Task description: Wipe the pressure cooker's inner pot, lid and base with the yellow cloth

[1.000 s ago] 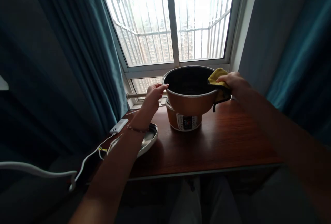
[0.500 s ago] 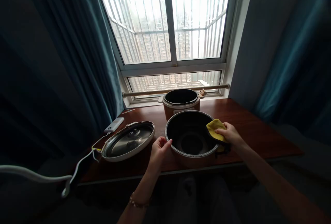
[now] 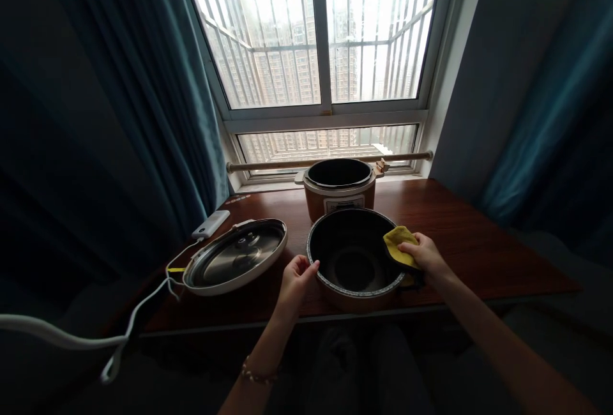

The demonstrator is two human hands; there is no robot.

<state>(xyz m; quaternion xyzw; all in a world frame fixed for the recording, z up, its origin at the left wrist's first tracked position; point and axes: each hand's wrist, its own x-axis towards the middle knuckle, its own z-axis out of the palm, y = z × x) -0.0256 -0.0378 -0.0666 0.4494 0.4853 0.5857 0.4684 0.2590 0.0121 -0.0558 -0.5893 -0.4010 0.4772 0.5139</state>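
Note:
A round dark inner pot [image 3: 355, 262] with a pale rim stands at the front of the table, its opening tipped towards me. My left hand [image 3: 295, 282] pinches the pot's left rim between thumb and fingers. On the opposite side, my right hand [image 3: 425, 255] grips a yellow cloth [image 3: 398, 244], which is folded over the right rim. The cloth has a dark part below it that I cannot make out. Right behind the pot stands a brown and cream cooker body [image 3: 316, 201], its top uncovered.
To the left a round cooker lid [image 3: 234, 284] lies with its shiny inner side up. Beyond it are a white power bank [image 3: 211, 224] and a white cable [image 3: 136, 313]. The wooden table [image 3: 460, 230] ends at a barred window [image 3: 325, 38], with a blue curtain [image 3: 158, 83] alongside.
The view has shifted slightly. Both hands keep their places on the pot's rim, and the cloth has barely moved against it. More of the cooker body's front label shows.

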